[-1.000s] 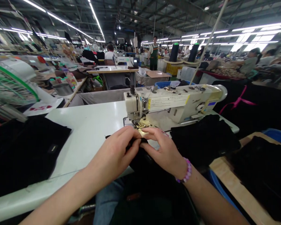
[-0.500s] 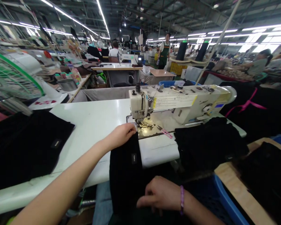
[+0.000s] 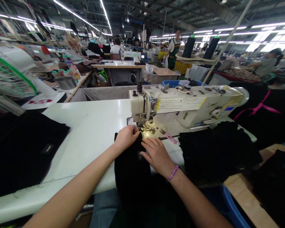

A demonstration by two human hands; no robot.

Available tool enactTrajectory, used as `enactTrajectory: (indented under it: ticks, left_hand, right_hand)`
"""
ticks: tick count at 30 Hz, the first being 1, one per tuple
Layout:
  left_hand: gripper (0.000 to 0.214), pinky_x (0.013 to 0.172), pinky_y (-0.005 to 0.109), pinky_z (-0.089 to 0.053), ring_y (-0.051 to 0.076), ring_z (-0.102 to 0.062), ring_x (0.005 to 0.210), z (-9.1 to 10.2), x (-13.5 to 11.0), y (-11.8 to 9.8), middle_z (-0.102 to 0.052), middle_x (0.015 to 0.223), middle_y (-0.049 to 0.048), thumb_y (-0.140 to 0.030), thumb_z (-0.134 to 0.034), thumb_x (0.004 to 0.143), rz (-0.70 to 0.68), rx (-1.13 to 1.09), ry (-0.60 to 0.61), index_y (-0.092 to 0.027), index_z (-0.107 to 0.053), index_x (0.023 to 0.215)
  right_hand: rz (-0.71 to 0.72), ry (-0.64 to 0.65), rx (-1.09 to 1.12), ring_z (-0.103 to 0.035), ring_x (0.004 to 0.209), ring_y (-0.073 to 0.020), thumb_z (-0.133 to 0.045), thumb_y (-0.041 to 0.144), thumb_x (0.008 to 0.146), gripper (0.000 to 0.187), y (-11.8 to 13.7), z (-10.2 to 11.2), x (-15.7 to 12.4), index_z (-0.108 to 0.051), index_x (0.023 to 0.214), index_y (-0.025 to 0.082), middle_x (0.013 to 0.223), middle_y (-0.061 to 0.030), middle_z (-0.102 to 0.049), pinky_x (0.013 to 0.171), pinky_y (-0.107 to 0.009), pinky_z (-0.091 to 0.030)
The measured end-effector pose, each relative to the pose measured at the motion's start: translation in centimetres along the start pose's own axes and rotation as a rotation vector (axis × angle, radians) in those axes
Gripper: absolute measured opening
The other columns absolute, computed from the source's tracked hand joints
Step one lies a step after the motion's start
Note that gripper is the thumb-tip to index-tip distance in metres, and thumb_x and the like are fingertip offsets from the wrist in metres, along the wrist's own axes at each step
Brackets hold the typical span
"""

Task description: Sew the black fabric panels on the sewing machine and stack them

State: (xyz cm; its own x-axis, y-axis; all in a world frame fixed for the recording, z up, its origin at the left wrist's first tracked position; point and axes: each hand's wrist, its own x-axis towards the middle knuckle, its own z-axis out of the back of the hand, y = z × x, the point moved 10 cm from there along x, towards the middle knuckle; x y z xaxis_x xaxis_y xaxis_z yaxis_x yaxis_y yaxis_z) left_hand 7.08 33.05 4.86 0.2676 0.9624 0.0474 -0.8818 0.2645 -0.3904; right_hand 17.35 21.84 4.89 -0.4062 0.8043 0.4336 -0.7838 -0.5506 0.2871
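Left hand [image 3: 127, 135] pinches, right hand [image 3: 156, 154] lies flat on black fabric [image 3: 131, 166] at table's [image 3: 90, 126] front edge, both just beside the sewing machine needle [image 3: 145, 124]. Imo risk: pricked finger, or overhang dragging it crooked.

Two hands, a left hand [image 3: 127, 136] and a right hand [image 3: 156, 155]. One black fabric piece [image 3: 130, 171]. One sewing machine [image 3: 185, 106]. One pair of pink snips [image 3: 169, 137]. One fan [image 3: 9, 76]. Two thread cones [image 3: 188, 46] [image 3: 211, 47]. Four other black fabric piles [image 3: 21, 152] [image 3: 216, 148] [image 3: 273, 180] [image 3: 263, 123].

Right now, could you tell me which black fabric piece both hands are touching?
The narrow black fabric piece at the cream sewing machine; the left pile and right pile lie untouched.
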Motion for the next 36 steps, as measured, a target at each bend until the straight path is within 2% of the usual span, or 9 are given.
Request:
enactTrajectory:
  ticks: [5,12,25,36]
  left_hand:
    - [0.013,0.061,0.028,-0.039,0.021,-0.065,0.071,0.1,1.8,1.0,-0.071,0.076,0.0045,-0.028,-0.056,0.080,0.116,-0.009,0.040,-0.021,-0.065,0.073]
    - [0.018,0.060,0.028,-0.038,0.020,-0.065,0.071,0.2,2.5,1.7,-0.073,0.076,0.0037,-0.034,-0.058,0.079,0.160,-0.031,0.061,-0.021,-0.068,0.073]
    - [0.022,0.060,0.028,-0.040,0.020,-0.065,0.066,0.2,2.6,1.4,-0.072,0.071,0.0037,-0.032,-0.054,0.084,0.072,-0.034,0.017,-0.021,-0.067,0.069]
    - [0.021,0.065,0.030,-0.043,0.022,-0.066,0.071,0.2,2.7,1.5,-0.072,0.077,0.0062,-0.030,-0.054,0.085,0.031,-0.015,-0.034,-0.020,-0.064,0.070]
  right_hand:
    - [0.014,-0.013,0.020,-0.053,0.126,-0.0281,-0.065,0.028,0.096,0.031,-0.7,0.2,1.2,-0.066,0.123,0.014,0.134,-0.0108,-0.064,0.110,-0.048,-0.043]
    - [0.020,-0.025,0.042,-0.056,0.123,-0.0273,-0.065,0.028,0.096,0.031,-1.0,-0.1,2.0,-0.066,0.123,0.013,0.131,-0.0108,-0.066,0.109,-0.047,-0.044]
    - [-0.018,-0.004,0.023,-0.055,0.125,-0.0262,-0.066,0.029,0.095,0.034,-1.2,-0.5,2.1,-0.064,0.126,0.013,0.133,-0.0118,-0.064,0.111,-0.050,-0.043]
    - [-0.043,0.012,0.002,-0.054,0.125,-0.0259,-0.062,0.029,0.098,0.033,-1.2,-0.4,2.2,-0.064,0.127,0.014,0.135,-0.0110,-0.064,0.112,-0.050,-0.040]
